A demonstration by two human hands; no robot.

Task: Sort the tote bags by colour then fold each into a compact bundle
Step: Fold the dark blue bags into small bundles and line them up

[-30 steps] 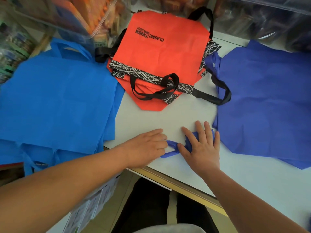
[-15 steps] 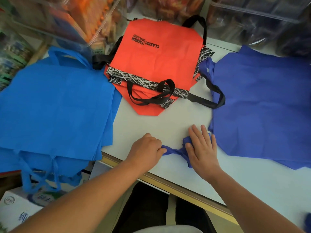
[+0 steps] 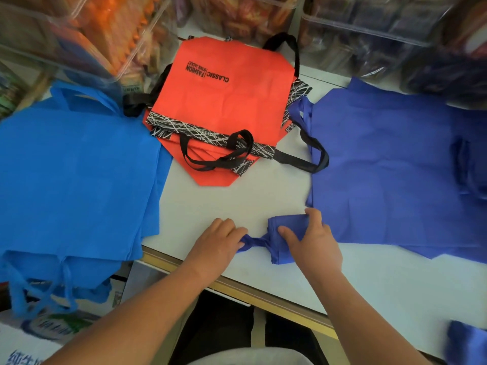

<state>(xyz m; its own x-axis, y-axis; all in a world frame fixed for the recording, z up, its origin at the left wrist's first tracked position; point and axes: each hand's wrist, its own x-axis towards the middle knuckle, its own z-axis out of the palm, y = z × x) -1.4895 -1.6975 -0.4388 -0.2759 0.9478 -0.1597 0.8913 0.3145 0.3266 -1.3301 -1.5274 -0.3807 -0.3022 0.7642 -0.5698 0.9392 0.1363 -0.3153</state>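
Observation:
A small folded violet-blue tote bundle [image 3: 286, 234] lies near the table's front edge. My right hand [image 3: 312, 239] grips the bundle, thumb on its left side and fingers curled over its far right corner. My left hand [image 3: 217, 243] pinches the bundle's twisted handle [image 3: 253, 242] and holds it taut to the left. A stack of bright blue totes [image 3: 76, 180] covers the left side. Red totes with black patterned trim [image 3: 224, 106] lie at the back centre. Flat violet-blue totes [image 3: 390, 167] spread out on the right.
The white table [image 3: 224, 204] has a wooden front edge [image 3: 263, 296]. Clear plastic bins of packaged goods [image 3: 105, 30] line the back. Another violet-blue piece [image 3: 466, 341] shows at the bottom right corner. Printed cartons [image 3: 39, 335] sit below the table on the left.
My right hand went from lying flat on the bundle to gripping it by its sides. My left hand closed on the handle and drew it out to the left.

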